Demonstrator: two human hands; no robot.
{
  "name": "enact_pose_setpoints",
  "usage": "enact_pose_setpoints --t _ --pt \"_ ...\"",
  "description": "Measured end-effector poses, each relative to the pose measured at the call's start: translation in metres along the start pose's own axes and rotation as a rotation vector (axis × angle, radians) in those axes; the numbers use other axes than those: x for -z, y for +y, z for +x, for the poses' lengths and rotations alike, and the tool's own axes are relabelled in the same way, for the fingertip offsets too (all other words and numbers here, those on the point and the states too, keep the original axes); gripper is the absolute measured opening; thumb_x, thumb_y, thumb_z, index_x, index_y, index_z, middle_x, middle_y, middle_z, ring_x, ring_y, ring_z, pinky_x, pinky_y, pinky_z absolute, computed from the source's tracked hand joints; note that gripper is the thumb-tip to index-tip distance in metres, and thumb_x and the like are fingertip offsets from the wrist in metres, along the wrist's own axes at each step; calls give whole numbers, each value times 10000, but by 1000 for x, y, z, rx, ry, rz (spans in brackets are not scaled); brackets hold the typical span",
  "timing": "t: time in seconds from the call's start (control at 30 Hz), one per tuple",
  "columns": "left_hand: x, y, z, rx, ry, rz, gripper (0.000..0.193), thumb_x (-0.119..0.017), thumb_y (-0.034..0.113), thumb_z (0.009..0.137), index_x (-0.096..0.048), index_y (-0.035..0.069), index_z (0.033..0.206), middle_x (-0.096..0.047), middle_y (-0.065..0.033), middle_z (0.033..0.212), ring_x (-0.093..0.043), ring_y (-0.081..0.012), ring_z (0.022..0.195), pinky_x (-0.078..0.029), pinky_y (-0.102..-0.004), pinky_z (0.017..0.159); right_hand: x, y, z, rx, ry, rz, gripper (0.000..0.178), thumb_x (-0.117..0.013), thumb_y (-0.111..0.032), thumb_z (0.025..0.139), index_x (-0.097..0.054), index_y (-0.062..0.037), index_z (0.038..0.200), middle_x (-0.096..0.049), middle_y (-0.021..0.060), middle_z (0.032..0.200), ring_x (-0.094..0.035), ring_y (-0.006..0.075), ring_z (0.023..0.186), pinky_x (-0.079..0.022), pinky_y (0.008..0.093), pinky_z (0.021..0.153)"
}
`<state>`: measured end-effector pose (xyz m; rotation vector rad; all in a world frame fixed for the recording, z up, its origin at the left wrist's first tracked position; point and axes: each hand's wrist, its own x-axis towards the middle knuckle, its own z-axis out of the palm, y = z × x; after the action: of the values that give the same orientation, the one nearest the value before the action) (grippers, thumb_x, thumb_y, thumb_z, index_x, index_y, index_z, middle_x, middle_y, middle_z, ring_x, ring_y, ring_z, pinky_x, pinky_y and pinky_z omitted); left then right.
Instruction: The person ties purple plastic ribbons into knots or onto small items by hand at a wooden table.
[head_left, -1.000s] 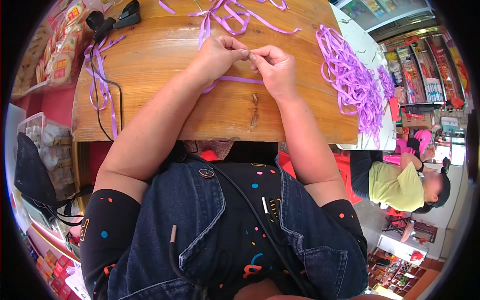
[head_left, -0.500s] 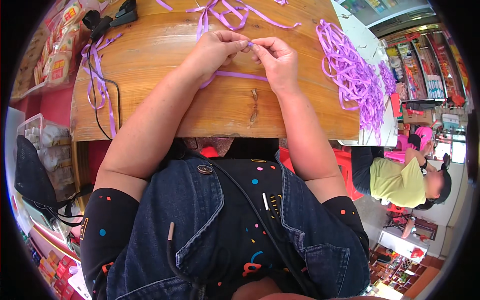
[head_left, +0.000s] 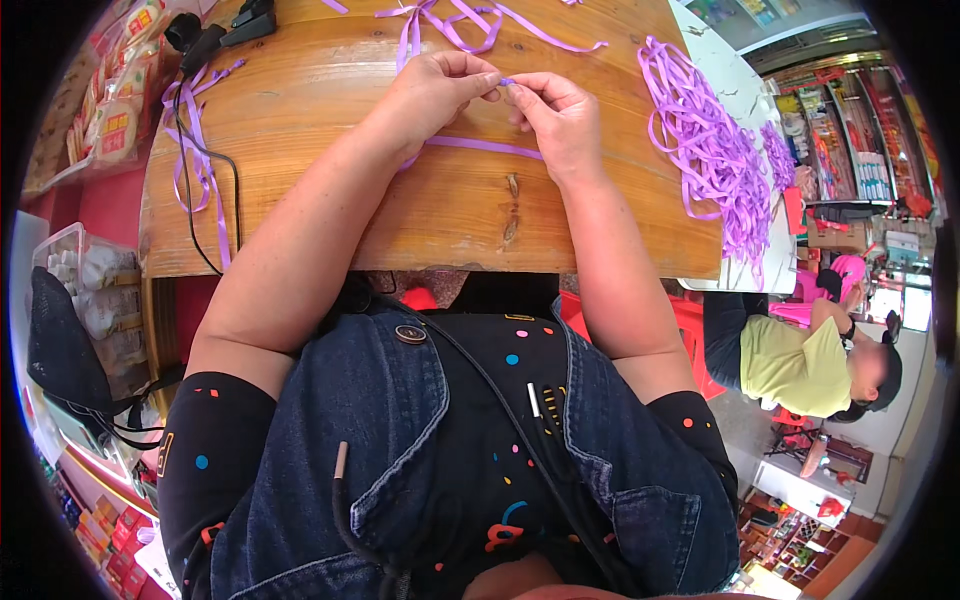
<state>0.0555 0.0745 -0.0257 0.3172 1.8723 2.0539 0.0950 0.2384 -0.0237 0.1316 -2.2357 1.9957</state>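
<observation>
Over the far middle of the wooden table (head_left: 440,220), my two hands meet fingertip to fingertip. My left hand (head_left: 435,95) is closed in a pinch on a purple ribbon (head_left: 485,146), and my right hand (head_left: 560,120) pinches the same ribbon from the other side. A small dark purple bit, like a knot or fold, shows between the fingertips; its exact shape is too small to tell. One length of the ribbon runs across the tabletop below the hands, passing behind my left wrist toward my right hand.
A big heap of purple ribbon (head_left: 715,150) lies at the table's right edge, reaching onto a white tabletop (head_left: 715,45). More loose ribbon (head_left: 465,25) curls beyond my hands. A black cable (head_left: 238,200) and ribbon strands lie at left. A person in a yellow shirt (head_left: 790,365) is at right.
Both hands keep their pinch and have shifted very slightly, the fingertips a little up and to the right. The ribbon across the table has hardly moved.
</observation>
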Motion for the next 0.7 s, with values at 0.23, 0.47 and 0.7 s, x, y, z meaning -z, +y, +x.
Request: enact_pose_setpoints --t 0.23,0.47,0.7 --pt "0 4 -3 46 -98 80 209 -564 251 885 -631 59 936 -457 64 625 -322 -17 493 -245 -174 433 -3 -1 0 111 14 35 102 -603 -53 829 -645 1 905 -627 3 759 -531 31 662 -402 166 565" --pt "0 3 -3 -49 -55 184 240 -581 266 865 -668 43 879 -568 21 719 -465 -57 643 -391 -225 586 -2 3 -2 154 40 -143 89 -615 -41 822 -669 3 877 -620 -23 751 -504 16 658 -399 157 587" --pt "3 -5 4 -95 -29 352 226 -585 218 867 -665 12 913 -635 -14 813 -539 -74 745 -428 -225 689 -2 -5 -8 162 44 -242 77 -633 -43 808 -679 0 853 -567 -58 656 -447 2 584 -350 162 507"
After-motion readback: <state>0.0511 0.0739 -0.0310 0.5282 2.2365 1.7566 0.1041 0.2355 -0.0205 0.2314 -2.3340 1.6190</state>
